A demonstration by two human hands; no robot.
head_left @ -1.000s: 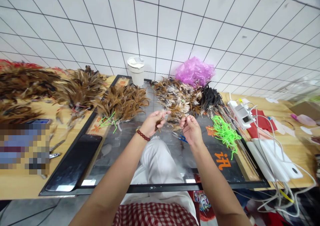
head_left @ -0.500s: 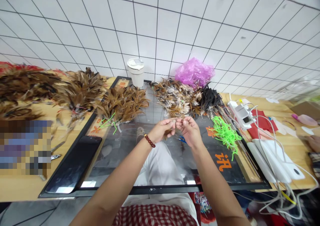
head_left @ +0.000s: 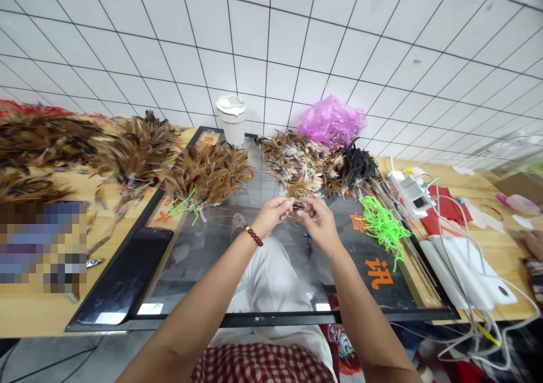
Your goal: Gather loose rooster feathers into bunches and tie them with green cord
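Observation:
Over the dark glass panel, my left hand and my right hand meet fingertip to fingertip. Between them is a small brown feather, mostly hidden by the fingers. Thumb and forefinger of my left hand pinch its left end, and the right fingers close on its other side. Just beyond the hands lies a pile of brown and white feathers. A bunch of brown feathers is to the left, with bright green strings at its base. Something small and blue shows beneath my right hand.
A white lidded cup and a pink plastic bag stand by the tiled wall. Green strings lie right of my hands, near black feathers. A phone rests at left; white cables and a power strip at right.
My right fingers have shifted and curled around the feather, which now shows more between the hands. My left hand stays nearly in place, still pinching.

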